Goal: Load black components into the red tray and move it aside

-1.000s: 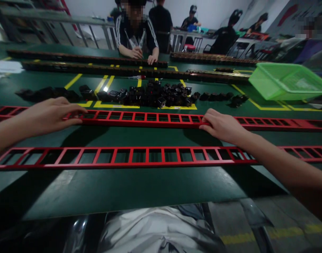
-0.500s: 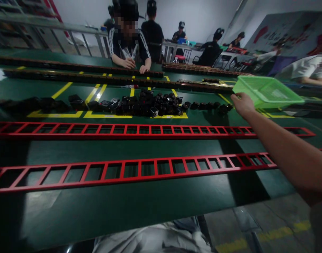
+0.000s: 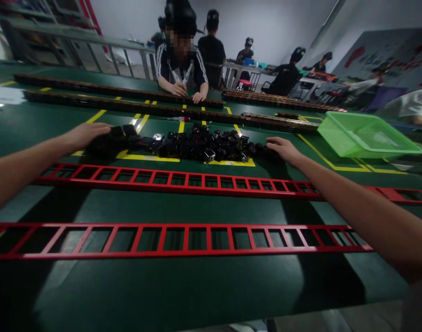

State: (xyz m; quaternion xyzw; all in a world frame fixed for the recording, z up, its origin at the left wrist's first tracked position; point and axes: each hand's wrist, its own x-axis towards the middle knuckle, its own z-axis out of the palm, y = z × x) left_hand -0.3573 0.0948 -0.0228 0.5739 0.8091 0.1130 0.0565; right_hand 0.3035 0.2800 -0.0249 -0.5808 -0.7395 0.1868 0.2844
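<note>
A pile of small black parts (image 3: 197, 144) lies across the yellow floor-tape lines on the green table (image 3: 183, 286). My left hand (image 3: 83, 134) lies flat on the left end of the pile, fingers stretched out over the parts. At the right end rests my right hand (image 3: 283, 148), fingers spread and touching the parts there. Two long red ladder-like racks lie between me and the pile: the far rack (image 3: 204, 180) and the near rack (image 3: 183, 240). Their slots hold nothing.
A light green plastic basket (image 3: 363, 136) sits at the right. Long dark filled racks (image 3: 128, 108) run across the far side, where a person in a black striped jacket (image 3: 182, 69) leans on the table. Other people sit at tables behind.
Both hands left the far red rack. My right hand swung out near the green basket, then came back to the pile's right end; my left hand reached the pile's left end.
</note>
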